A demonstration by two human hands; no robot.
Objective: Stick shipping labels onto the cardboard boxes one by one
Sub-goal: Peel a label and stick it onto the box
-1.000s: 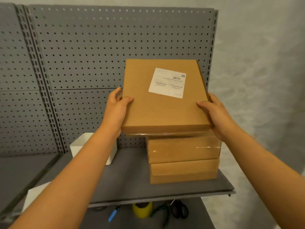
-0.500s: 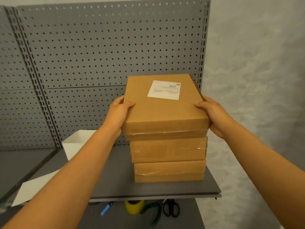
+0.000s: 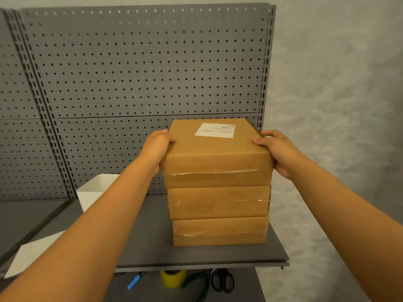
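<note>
Fingers: the fingers [image 3: 169, 139] of the left hand [image 3: 157, 147] curl over the top left edge of the top box [image 3: 216, 153], thumb side on the lid; the fingers of the right hand [image 3: 277, 149] wrap the top right edge the same way. Both hands hold the box from opposite sides, likely so it sits level and square.

Top box: it rests on the stack [image 3: 219, 214] of two more cardboard boxes, its edges nearly flush with theirs; the two-sided hold looks meant to line it up.

Shipping label [image 3: 215, 130]: white, stuck flat on the lid toward the far right corner, face up where it can be read.

Stack position: on the grey shelf [image 3: 148, 247], toward its right end, just in front of the pegboard [image 3: 141, 73].

Lower boxes: their tops are covered, so whether they carry labels cannot be told.

Other items: a white bin [image 3: 93, 192] stands left of the stack; a white sheet [image 3: 28, 258] lies at the shelf's near left; tape roll [image 3: 173, 277], scissors [image 3: 223, 282] and a blue marker [image 3: 134, 283] lie on the level below.

Step judged: the labelled box is being seated; release seems next.
</note>
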